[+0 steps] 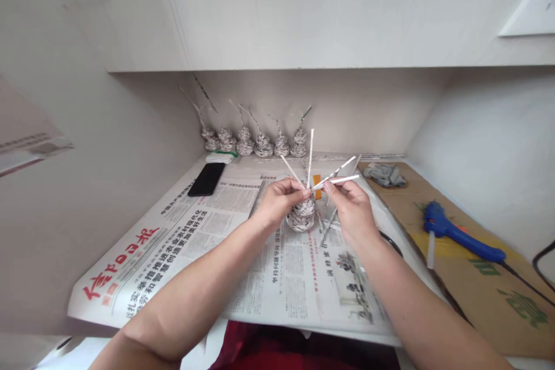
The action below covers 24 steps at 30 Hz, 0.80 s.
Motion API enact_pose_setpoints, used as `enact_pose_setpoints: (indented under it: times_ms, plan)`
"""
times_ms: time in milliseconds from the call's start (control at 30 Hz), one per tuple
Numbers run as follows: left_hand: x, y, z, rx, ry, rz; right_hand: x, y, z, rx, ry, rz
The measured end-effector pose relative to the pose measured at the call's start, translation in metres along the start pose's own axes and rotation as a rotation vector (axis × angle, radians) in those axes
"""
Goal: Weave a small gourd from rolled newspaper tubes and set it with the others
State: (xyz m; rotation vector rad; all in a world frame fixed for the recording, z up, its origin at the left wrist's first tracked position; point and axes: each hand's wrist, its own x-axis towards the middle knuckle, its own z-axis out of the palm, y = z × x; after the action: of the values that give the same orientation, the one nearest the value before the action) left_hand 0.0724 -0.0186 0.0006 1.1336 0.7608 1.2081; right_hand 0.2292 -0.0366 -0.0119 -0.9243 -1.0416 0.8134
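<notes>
Both hands up mid-worktop over the newspaper (pixel 182 243). Left hand (pixel 280 199) grips the woven paper cone (pixel 301 215); right hand (pixel 351 205) pinches one paper rod (pixel 340 179). Wall close on the left, glue gun (pixel 459 237) well right, finished cones (pixel 255 141) along the back edge.

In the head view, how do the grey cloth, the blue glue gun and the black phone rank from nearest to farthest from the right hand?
From the right hand:
1. Grey cloth, just behind it, to the right.
2. Blue glue gun, farther right on the cardboard.
3. Black phone, across on the left, beyond the left hand.
</notes>
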Motion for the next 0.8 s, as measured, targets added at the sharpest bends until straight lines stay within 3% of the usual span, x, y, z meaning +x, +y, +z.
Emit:
enact_pose_setpoints:
  times_ms: [167,400,800]
  plan:
    - [0.0005,-0.0012,0.0007,-0.046,0.018,-0.012,-0.0020,-0.0071,0.0026,0.066,-0.005,0.121]
    - [-0.0006,-0.0031,0.0005,-0.053,-0.007,0.009,-0.0063,-0.0081,0.0038,0.109,-0.168,0.202]
    - [0.0024,-0.0059,-0.0037,-0.095,-0.097,-0.052,-0.0053,-0.0071,0.0038,0.224,-0.188,0.348]
